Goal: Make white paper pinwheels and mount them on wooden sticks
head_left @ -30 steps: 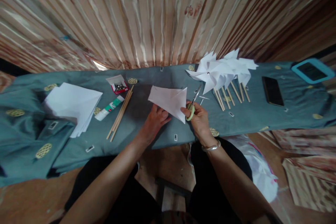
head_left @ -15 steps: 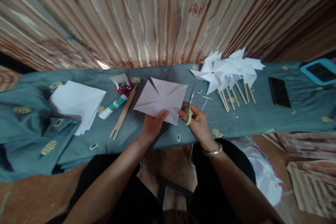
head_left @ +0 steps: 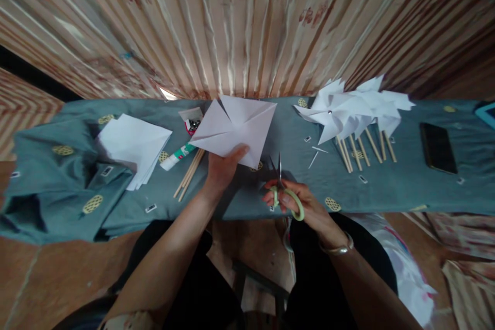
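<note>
A square sheet of white paper (head_left: 242, 126) with slits running in from its corners is raised above the table. My left hand (head_left: 224, 166) grips its near edge, thumb on top and fingers hidden underneath. In my right hand (head_left: 296, 198) is a pair of scissors (head_left: 296, 205) with pale green handles, its blades parted and pointing away from me. The blades are to the right of the paper and do not touch it. Partly under the paper's left corner lie a glue stick (head_left: 178, 157), several wooden sticks (head_left: 189, 178) and a small box of pins (head_left: 192, 125).
Finished white paper pinwheels (head_left: 348, 108) on sticks lie together at the right. Beside them are two thin paper strips (head_left: 315, 156) and a black phone (head_left: 438, 147). A stack of white paper (head_left: 133, 139) is on the left, on the green cloth (head_left: 394, 191). A curtain (head_left: 247, 26) hangs behind.
The scissors have opened and moved down, away from the paper. My left hand has lifted the sheet slightly away from me, over the box and sticks. The view has shifted left.
</note>
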{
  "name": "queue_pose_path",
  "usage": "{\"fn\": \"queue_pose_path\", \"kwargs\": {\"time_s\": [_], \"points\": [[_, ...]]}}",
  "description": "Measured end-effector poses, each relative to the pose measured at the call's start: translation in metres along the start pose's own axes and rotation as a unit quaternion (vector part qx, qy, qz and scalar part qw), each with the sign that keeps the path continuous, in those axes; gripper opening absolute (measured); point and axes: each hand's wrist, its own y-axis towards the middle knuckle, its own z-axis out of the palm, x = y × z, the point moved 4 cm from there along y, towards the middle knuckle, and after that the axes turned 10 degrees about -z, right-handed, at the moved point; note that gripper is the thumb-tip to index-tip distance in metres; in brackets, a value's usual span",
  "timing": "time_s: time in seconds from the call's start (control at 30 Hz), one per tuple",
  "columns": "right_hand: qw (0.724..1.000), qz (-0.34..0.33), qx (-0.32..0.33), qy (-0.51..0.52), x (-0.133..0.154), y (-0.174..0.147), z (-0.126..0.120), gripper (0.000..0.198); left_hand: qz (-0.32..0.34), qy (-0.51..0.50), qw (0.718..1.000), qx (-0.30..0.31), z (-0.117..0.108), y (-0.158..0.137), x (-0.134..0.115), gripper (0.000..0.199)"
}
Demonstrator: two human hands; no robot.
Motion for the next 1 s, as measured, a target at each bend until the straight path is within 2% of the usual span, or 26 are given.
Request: {"fn": "queue_pose_path", "kwargs": {"time_s": [0.17,0.37,0.67,1.0], "points": [[0.999,-0.001,0.044,-0.020,-0.004,-0.002,0.005,0.055,-0.006,-0.010,1.000,-0.016,0.001,0.002,-0.005,0.030],[0.995,0.025,0.062,-0.078,-0.006,0.000,0.009,0.054,0.004,0.005,1.000,0.002,0.005,0.001,-0.001,0.035],[0.996,0.017,0.062,-0.068,-0.004,0.006,0.014,0.055,-0.001,0.053,0.999,0.007,0.009,-0.004,0.003,0.041],[0.998,0.023,0.050,-0.036,-0.009,0.008,0.013,0.050,-0.003,0.052,0.999,0.012,0.009,-0.004,0.006,0.045]]}}
